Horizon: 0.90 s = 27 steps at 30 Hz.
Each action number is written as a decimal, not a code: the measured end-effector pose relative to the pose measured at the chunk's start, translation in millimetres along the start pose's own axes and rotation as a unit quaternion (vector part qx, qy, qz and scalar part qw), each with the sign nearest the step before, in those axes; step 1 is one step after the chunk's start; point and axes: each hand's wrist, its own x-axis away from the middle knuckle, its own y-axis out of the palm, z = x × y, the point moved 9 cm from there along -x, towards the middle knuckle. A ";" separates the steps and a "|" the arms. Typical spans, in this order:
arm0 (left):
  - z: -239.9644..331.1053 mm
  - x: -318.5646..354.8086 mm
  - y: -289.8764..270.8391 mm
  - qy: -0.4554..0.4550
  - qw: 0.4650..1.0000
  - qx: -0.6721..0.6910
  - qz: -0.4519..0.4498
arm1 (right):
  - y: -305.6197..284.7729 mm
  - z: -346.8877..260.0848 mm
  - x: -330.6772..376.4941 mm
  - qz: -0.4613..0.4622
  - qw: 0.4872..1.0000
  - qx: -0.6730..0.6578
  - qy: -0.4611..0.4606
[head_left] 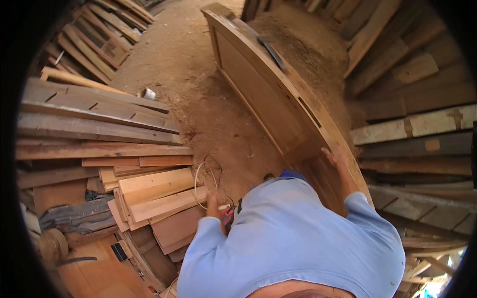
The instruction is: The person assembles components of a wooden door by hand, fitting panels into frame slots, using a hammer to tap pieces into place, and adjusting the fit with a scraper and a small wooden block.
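Brown wood makes up the long panelled door [258, 109] standing on edge on the dusty earth floor [191, 64], where the right hand [339, 158] lies along its upper edge, fingers partly spread, its grip unclear. Low beside a red-and-black tool [227, 216] and a looped pale cord [197, 184], the left hand [214, 202] looks curled, though whether it holds either cannot be told. Steadying the door well probably calls for even palm pressure, with the cord kept clear.

Passage: dirt floor [198, 104] between plank stack [159, 191] and wooden door [263, 107] | obstacles: cable loop [196, 186], dark tool [272, 53] atop door
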 end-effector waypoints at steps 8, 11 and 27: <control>-73.8 80.3 53.9 -0.029 0.991 -0.046 -0.121 | -7.9 -0.9 3.1 -0.015 0.999 0.029 0.019; -58.0 67.7 74.3 0.011 0.984 -0.052 -0.167 | -6.8 -1.5 -7.9 -0.041 0.974 -0.219 -0.030; 171.1 -73.6 38.9 -0.049 0.961 0.241 -0.125 | -45.1 -218.2 -348.5 0.009 0.983 -0.182 -0.008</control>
